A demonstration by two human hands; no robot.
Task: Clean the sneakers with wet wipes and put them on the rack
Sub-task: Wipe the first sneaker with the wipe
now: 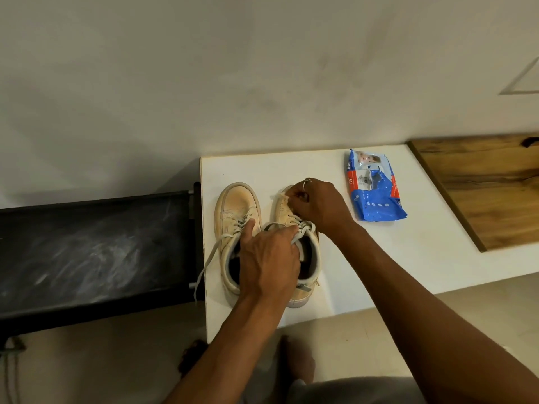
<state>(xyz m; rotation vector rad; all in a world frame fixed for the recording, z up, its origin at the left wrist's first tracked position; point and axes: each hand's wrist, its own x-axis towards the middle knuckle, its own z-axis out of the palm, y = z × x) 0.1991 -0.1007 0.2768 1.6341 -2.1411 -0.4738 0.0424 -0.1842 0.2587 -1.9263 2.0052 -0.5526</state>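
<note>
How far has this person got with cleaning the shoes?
Early on. Done: the pack looks opened and a wipe is out. In hand: the right hand rubs the wipe on the toe of the right sneaker while the left hand holds its laces. Left: the left sneaker looks yellowed, and both sit on the table, not the rack.

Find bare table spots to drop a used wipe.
Bare: table front-right, between pack, board and front edge; also the strip behind the sneakers. Crowded: left side, left hand gripping the right sneaker, right hand pinching a wipe on it.
</note>
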